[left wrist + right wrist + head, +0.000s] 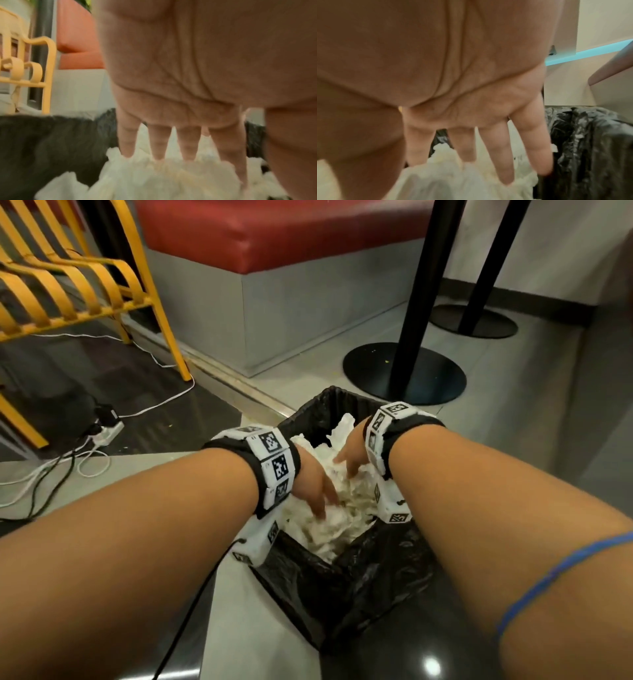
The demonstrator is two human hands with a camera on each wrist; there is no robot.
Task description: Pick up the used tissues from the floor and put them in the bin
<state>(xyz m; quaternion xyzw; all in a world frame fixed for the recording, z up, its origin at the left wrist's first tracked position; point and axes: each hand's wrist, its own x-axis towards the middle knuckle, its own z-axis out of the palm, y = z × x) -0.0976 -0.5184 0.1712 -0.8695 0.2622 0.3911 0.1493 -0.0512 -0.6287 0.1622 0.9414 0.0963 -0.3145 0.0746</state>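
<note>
Head view: both hands reach into the bin (359, 573); the left hand (313, 487) and right hand (351, 455) press straight fingers onto the tissues (337, 518) heaped inside it.

Left wrist view: the grip is wide, fingers (188, 143) straight on the tissues (163, 178).

Right wrist view: fingers (498, 151) spread wide, tips in the tissues (453, 180).

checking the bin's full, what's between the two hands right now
Only crumpled tissues, heaped in the black-lined bin. The head view shows the left hand and right hand pressing on the pile, fingers straight.

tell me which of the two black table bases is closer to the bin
The larger-looking round base, just beyond the bin rim; the other base sits farther back near the wall.
</note>
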